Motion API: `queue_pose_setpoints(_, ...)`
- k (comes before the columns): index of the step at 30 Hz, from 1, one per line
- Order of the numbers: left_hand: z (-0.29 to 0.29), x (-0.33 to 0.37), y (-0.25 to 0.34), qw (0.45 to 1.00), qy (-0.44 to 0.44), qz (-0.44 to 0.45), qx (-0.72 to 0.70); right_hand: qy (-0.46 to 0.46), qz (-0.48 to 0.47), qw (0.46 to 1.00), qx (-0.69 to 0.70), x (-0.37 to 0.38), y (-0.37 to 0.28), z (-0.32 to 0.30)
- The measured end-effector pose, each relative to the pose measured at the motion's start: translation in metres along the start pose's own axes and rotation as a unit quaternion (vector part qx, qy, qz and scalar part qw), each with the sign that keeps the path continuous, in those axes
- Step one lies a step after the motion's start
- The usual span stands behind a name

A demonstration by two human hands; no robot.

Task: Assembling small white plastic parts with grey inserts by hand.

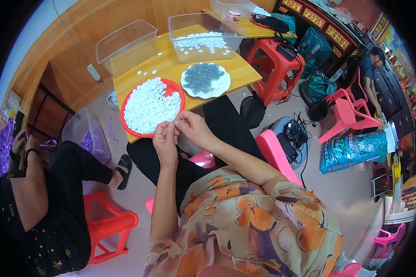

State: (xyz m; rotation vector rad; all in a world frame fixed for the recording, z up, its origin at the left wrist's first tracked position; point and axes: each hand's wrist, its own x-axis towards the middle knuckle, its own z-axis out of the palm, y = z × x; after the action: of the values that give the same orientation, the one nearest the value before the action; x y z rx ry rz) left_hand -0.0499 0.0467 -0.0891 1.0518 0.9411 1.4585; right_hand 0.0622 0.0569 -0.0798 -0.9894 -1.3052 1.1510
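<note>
My left hand [166,141] and my right hand [194,130] meet close together at the near edge of a round red tray [172,85]. Their fingertips are pinched, and whatever lies between them is too small to make out. A heap of small white pieces [148,110] fills most of the tray. To the right of it, a white scalloped plate [223,86] carries a pile of thin grey pieces [203,76]. Both stand on the yellow wooden table [164,64].
Farther back are an empty clear bin [127,48] and another clear bin [238,44] with white discs. A red stool [275,64] stands right of the table. At left, a seated person [41,194] handles purple strips beside a plastic tub [99,143]. A filled green sack [353,152] lies at right.
</note>
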Motion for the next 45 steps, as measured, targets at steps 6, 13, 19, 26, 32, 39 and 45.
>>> queue_pose_setpoints(6,-0.005,0.003,-0.004,0.986,-0.067,-0.088,-0.125,0.078,-0.256,0.906,-0.327,-0.007,-0.017,0.002)
queue_pose_setpoints(13,-0.007,0.002,0.000,0.980,-0.026,-0.145,-0.134,0.134,-0.180,0.942,-0.251,0.026,-0.032,-0.025)
queue_pose_setpoints(19,-0.010,0.006,0.003,0.983,-0.007,-0.135,-0.123,0.209,-0.099,0.856,-0.462,0.111,-0.014,-0.127)
queue_pose_setpoints(26,-0.009,0.005,0.000,0.987,-0.018,-0.115,-0.109,0.052,-0.006,0.752,-0.657,0.118,0.016,-0.156)
queue_pose_setpoints(32,-0.008,0.004,0.004,0.988,-0.013,-0.125,-0.095,0.069,-0.052,0.731,-0.677,0.104,-0.010,-0.136)
queue_pose_setpoints(39,-0.006,-0.003,-0.001,0.924,-0.113,-0.214,-0.297,-0.147,-0.120,0.966,-0.175,0.019,-0.033,-0.035)
queue_pose_setpoints(45,-0.013,-0.002,0.003,0.858,-0.124,-0.243,-0.435,-0.158,-0.103,0.969,-0.158,0.018,-0.036,-0.021)
